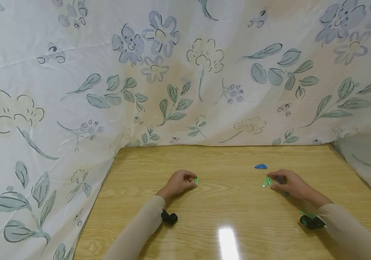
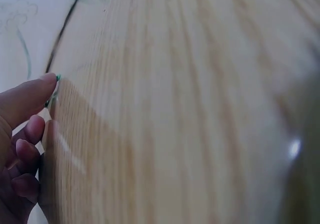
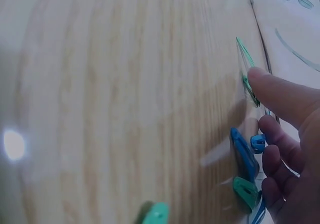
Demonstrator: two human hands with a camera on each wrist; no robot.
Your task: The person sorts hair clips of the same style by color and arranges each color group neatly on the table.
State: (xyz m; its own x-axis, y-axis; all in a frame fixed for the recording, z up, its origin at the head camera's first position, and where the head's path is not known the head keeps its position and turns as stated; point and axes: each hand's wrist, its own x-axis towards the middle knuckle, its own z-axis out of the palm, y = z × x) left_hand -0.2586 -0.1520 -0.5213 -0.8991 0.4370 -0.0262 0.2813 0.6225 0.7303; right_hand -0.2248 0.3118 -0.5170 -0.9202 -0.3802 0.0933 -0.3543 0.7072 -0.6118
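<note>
- The left hand has its grip pinching a narrow green hair clip at the fingertips, above the left part of the counter; the fingers cover much of it, and the left wrist view shows only a green sliver.
- The right hand has its grip closed at thumb and finger on a green piece at the right; its two slanting strips could be one spread hair clip or two, and the thumb hides where they meet.
- Whether either pinched piece touches the wood, I cannot tell.
- A blue hair clip lies in plain sight on the counter, just beyond the right fingertips.
- Under and beside the right hand are more clips, mostly masked from above; the right wrist view shows a long blue clip, a small blue piece near the fingers and a green clip close by.
- Another green shape is blurred and cut off by that view's lower edge.
- Black wrist cameras sit at both beige sleeves, which run out of frame.
- Floral cloth hangs behind, cropped at the top.
</note>
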